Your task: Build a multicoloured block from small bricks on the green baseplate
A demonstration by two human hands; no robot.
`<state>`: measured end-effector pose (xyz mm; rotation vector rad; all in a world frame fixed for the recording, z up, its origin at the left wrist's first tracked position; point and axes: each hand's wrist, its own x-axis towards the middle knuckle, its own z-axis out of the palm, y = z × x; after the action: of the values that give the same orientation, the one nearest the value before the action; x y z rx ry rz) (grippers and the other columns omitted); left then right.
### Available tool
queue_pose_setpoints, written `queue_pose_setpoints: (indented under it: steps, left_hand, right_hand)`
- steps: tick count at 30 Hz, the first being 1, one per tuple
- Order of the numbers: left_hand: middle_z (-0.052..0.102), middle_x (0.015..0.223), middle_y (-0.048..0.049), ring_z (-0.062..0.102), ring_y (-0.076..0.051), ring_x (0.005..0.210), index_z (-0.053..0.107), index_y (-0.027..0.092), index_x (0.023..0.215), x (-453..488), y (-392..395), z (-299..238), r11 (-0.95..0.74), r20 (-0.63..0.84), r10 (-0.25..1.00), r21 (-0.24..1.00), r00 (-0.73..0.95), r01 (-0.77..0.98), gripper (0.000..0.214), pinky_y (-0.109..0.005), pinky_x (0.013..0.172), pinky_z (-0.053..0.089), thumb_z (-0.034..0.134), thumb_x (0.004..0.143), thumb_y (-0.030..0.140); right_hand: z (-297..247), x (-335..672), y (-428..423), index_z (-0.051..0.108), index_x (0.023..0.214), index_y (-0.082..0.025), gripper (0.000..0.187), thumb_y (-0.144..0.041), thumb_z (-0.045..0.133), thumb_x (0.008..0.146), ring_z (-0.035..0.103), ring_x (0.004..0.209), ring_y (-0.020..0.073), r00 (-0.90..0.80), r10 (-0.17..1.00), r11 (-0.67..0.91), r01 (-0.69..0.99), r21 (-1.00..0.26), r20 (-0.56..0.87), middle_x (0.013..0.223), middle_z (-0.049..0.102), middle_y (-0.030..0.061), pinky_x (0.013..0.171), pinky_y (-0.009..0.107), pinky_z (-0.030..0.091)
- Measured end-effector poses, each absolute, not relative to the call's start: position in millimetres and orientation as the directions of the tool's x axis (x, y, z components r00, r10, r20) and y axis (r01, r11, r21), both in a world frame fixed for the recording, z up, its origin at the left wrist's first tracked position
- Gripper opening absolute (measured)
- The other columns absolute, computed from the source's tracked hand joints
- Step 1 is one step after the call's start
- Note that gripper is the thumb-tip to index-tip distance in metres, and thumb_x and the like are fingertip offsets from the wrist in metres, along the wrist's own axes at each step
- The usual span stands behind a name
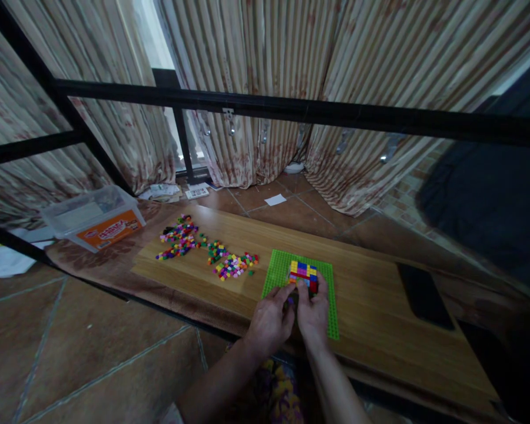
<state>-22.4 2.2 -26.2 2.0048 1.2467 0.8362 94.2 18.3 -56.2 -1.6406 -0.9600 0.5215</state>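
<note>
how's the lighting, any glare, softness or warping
Head view: dim, brightest at the gap between curtains, nearly black lower right; head view: pale sheen at the far left corner of the wooden board; head view: brick block looks soft; head view: curtains splay outward, suggesting wide-angle stretch.

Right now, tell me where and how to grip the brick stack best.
I'd pinch the stack by its left and right sides, coming from above: it looks boxy, with a flat top facing up and mostly uncovered. The right hand is at its near-right corner, the left hand near its near-left one. Its join to the plate is hidden.
</note>
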Motion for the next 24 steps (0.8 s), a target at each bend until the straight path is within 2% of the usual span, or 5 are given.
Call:
queue_pose_setpoints:
  steps: [5, 8, 13, 18, 24]
  left_hand:
    - [0.065, 0.096, -0.0051, 0.062, -0.016, 0.083, 0.059, 0.019, 0.106, -26, 9, -23, -0.266, 0.192, 0.962, 0.810, 0.192, 0.523, 0.023, -0.028, 0.078, 0.050, 0.050, 0.086, 0.023]
    - [0.067, 0.092, -0.0043, 0.063, -0.016, 0.081, 0.061, 0.018, 0.098, -28, 16, -22, -0.232, 0.191, 0.973, 0.821, 0.132, 0.522, 0.016, -0.027, 0.074, 0.049, 0.053, 0.085, 0.025]
    - [0.069, 0.087, -0.0047, 0.064, -0.016, 0.078, 0.065, 0.017, 0.093, -24, 28, -20, -0.247, 0.221, 0.969, 0.836, 0.111, 0.490, 0.014, -0.027, 0.073, 0.050, 0.060, 0.082, 0.025]
    - [0.070, 0.085, -0.0054, 0.065, -0.016, 0.076, 0.067, 0.017, 0.091, -17, 30, -19, -0.248, 0.234, 0.968, 0.843, 0.090, 0.477, 0.015, -0.028, 0.072, 0.050, 0.064, 0.080, 0.025]
    - [0.071, 0.084, -0.0059, 0.065, -0.016, 0.073, 0.069, 0.017, 0.089, -12, 31, -19, -0.263, 0.235, 0.964, 0.814, 0.120, 0.518, 0.014, -0.026, 0.070, 0.050, 0.064, 0.082, 0.027]
  right_hand:
    - [-54, 94, 16, 0.047, 0.128, -0.015, 0.062, -0.054, 0.051, 0.080, 0.056, 0.107, 0.0233, 0.580, 0.805, -0.070, 0.303, -0.950, 0.126, 0.119, 0.060, 0.0135, 0.094, 0.039, 0.041]
    - [-53, 97, 13, 0.048, 0.126, -0.015, 0.062, -0.054, 0.053, 0.079, 0.058, 0.106, 0.0229, 0.560, 0.824, -0.047, 0.218, -0.975, 0.085, 0.119, 0.061, 0.0132, 0.093, 0.038, 0.042]
    - [-54, 103, 4, 0.047, 0.126, -0.013, 0.062, -0.052, 0.054, 0.079, 0.059, 0.107, 0.0228, 0.576, 0.817, 0.000, 0.059, -0.998, 0.034, 0.121, 0.060, 0.0162, 0.091, 0.037, 0.045]
    - [-60, 110, -3, 0.051, 0.121, -0.013, 0.056, -0.048, 0.056, 0.077, 0.059, 0.106, 0.0231, 0.591, 0.807, -0.019, 0.044, -0.999, 0.011, 0.122, 0.060, 0.0169, 0.091, 0.039, 0.045]
    - [-64, 113, -2, 0.055, 0.117, -0.015, 0.047, -0.041, 0.056, 0.078, 0.061, 0.101, 0.0222, 0.558, 0.828, 0.021, 0.051, -0.998, 0.046, 0.114, 0.064, 0.0132, 0.089, 0.040, 0.046]
